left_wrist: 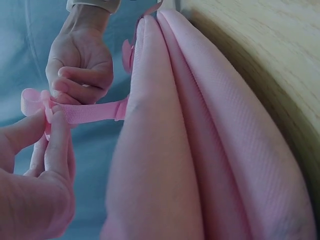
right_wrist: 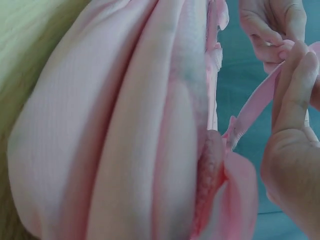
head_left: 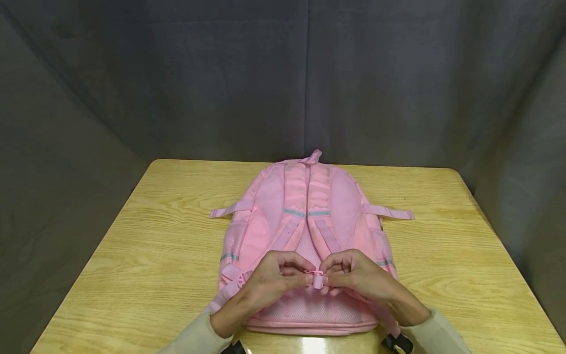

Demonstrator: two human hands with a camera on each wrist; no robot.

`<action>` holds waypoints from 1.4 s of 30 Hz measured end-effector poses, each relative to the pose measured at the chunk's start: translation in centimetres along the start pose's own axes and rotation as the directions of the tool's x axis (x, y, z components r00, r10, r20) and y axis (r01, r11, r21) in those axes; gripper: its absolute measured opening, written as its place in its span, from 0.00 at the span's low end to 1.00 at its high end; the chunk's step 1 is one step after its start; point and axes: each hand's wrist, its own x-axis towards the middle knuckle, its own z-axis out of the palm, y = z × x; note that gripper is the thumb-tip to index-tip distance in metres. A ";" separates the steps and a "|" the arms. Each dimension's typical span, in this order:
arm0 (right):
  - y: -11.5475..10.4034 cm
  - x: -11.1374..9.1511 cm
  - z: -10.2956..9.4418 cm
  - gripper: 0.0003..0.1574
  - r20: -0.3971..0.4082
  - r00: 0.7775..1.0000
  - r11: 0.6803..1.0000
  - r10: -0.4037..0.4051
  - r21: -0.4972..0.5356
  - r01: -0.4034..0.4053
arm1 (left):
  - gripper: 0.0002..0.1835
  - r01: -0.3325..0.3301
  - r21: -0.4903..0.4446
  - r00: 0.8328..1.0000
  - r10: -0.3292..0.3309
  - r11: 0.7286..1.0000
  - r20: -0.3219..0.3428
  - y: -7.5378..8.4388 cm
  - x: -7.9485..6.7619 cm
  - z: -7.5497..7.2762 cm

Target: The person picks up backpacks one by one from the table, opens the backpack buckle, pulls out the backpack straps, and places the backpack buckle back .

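A pink backpack (head_left: 319, 307) lies on the table with its shoulder straps facing up. Over its lower half, my two hands meet at a pink webbing strap (left_wrist: 92, 113) that runs out from the bag. My left hand (head_left: 271, 278) pinches a small pink plastic slider (left_wrist: 48, 106) between thumb and fingers, where the webbing loops through it. From the other side my right hand (head_left: 360, 276) pinches the webbing close beside the slider, thumb against the folded loop (head_left: 318, 281). In the right wrist view its fingers hide part of the strap.
The wooden table (head_left: 168, 246) extends around the bag. Side straps (head_left: 391, 212) stick out on both sides of it, and a pink buckle (head_left: 244, 278) lies by my left wrist. Dark grey curtain (head_left: 230, 83) hangs behind and beside the table.
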 end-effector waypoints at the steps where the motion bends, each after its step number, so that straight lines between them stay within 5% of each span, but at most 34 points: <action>1: 0.0 0.0 0.0 0.16 0.007 1.000 1.000 -0.005 0.008 0.005 | 0.11 0.000 -0.001 1.000 0.000 1.000 0.002 0.0 0.0 0.0; 8: 0.1 -0.1 0.1 0.07 0.012 1.000 0.999 0.008 0.044 -0.008 | 0.11 -0.005 -0.012 1.000 0.005 1.000 0.011 0.1 0.0 0.0; 19: -0.1 -0.1 0.2 0.07 0.007 0.999 0.995 0.044 0.091 -0.045 | 0.11 -0.021 -0.013 0.999 0.022 1.000 0.026 0.2 0.0 -0.1; 29: -0.1 -0.1 0.1 0.04 -0.069 0.995 0.997 0.069 -0.027 -0.071 | 0.13 0.007 -0.050 1.000 -0.007 0.999 0.013 0.2 -0.1 -0.1; 42: 0.0 -0.1 0.2 0.07 -0.005 1.000 0.992 0.029 0.125 -0.028 | 0.11 0.000 -0.039 1.000 0.000 0.999 0.004 0.6 -0.1 0.1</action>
